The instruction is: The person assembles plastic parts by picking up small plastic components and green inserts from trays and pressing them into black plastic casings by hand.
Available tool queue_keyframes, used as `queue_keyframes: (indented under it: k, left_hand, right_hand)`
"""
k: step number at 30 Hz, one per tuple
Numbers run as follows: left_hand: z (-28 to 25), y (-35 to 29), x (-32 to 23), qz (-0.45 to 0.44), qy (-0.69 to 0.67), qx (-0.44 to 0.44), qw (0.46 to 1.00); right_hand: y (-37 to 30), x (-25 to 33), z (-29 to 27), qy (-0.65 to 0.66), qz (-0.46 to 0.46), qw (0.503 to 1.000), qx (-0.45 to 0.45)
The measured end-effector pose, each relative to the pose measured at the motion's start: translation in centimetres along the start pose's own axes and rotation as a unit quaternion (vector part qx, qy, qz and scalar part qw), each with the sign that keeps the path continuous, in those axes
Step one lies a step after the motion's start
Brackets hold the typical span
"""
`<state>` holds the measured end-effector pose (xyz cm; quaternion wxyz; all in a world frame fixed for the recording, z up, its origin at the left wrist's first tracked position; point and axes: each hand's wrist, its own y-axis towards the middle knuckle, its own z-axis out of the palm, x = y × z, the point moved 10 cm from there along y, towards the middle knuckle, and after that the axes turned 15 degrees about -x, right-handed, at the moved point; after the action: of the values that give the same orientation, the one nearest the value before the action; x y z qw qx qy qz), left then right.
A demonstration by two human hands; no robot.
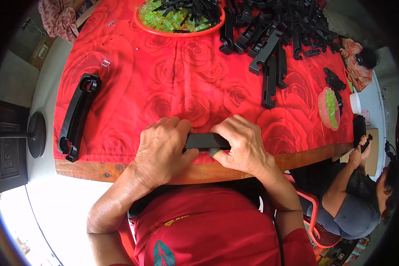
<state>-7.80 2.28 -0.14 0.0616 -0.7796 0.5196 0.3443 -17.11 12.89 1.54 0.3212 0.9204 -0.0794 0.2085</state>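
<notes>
Between my two hands, just above the table's front edge, is a long black plastic part [205,141] with a smooth flat face. My left hand [164,142] is closed round its left end, thumb along the near side. Round the right end my right hand [243,144] is wrapped, with a dark band on the thumb. My fingers hide both ends of the part. Off to the left, two similar black parts [79,116], with round cut-outs at their ends, lie side by side on the cloth, touching neither hand.
A red rose-patterned cloth covers the table [164,66]. At the back, an orange-red basin [139,27] holds green clear pieces and black parts. A heap of black parts [270,48] lies back right. A pink basket [322,106] holds green pieces. Another person [354,199] sits at the right, handling a black part.
</notes>
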Motion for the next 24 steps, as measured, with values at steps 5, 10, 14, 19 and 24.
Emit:
queue_keyframes:
  k: [5, 10, 14, 19, 24]
  left_hand:
    - [0.0, -0.4, -0.4, 0.019, 0.006, -0.010, 1.000]
    - [-0.1, -0.7, -0.7, 0.026, -0.011, -0.018, 0.999]
    - [-0.6, -0.3, -0.9, 0.035, -0.006, -0.021, 0.999]
    - [-1.5, 0.4, -0.4, 0.014, -0.044, -0.016, 0.999]
    - [-0.7, 0.5, 0.4, -0.007, -0.030, 0.011, 0.999]
  right_hand:
    - [-0.5, 0.2, 0.0, -0.003, -0.027, 1.000, -0.004]
    - [-0.5, 0.4, -0.3, -0.001, -0.036, 0.999, 0.002]
    - [0.0, 0.5, -0.5, 0.000, -0.039, 0.999, 0.015]
    - [1.3, 0.4, -0.7, -0.003, -0.012, 0.999, 0.037]
    - [1.8, -0.7, 0.7, 0.038, 0.008, 0.997, 0.073]
